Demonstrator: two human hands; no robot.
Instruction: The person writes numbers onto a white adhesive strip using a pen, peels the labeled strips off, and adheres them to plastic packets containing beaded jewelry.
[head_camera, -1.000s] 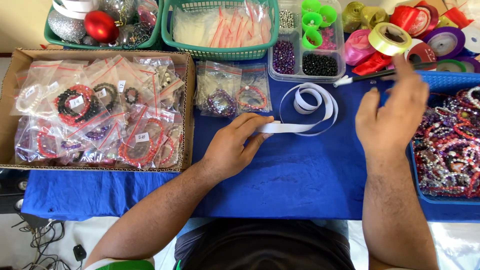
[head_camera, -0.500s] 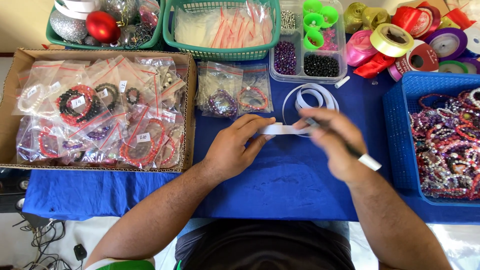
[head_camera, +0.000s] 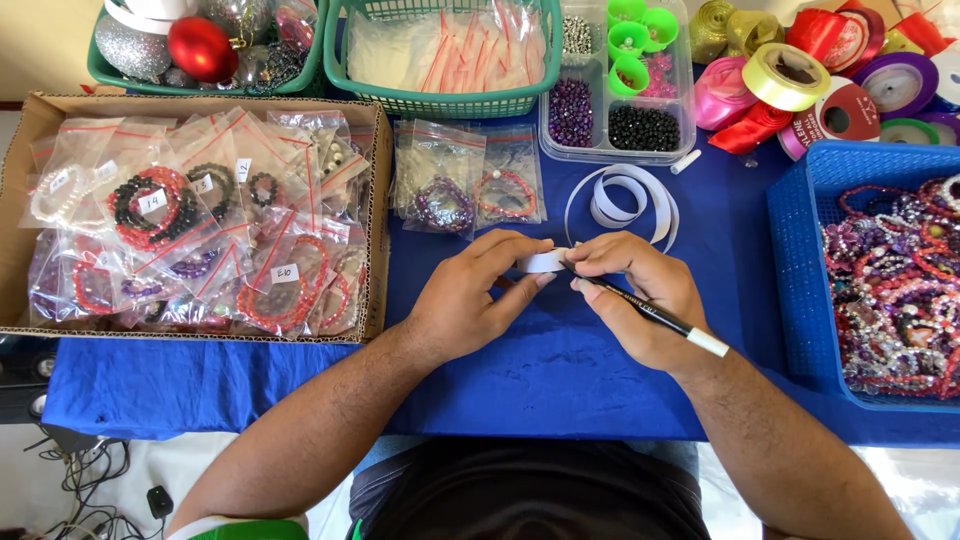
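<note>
Pinning the white strip (head_camera: 545, 260) flat on the blue cloth (head_camera: 560, 380), your left hand (head_camera: 470, 300) has its fingers pressed down on the free end so it can't curl. Your right hand (head_camera: 635, 295) pinches the black pen (head_camera: 650, 312), tip touching the strip; the rest loops away toward the bead tray (head_camera: 615, 95).

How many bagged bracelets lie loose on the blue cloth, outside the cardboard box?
2: a purple bagged bracelet beside the cardboard box, and a red-and-white one right of it, both below the green basket. Others could be hidden beneath them.
</note>
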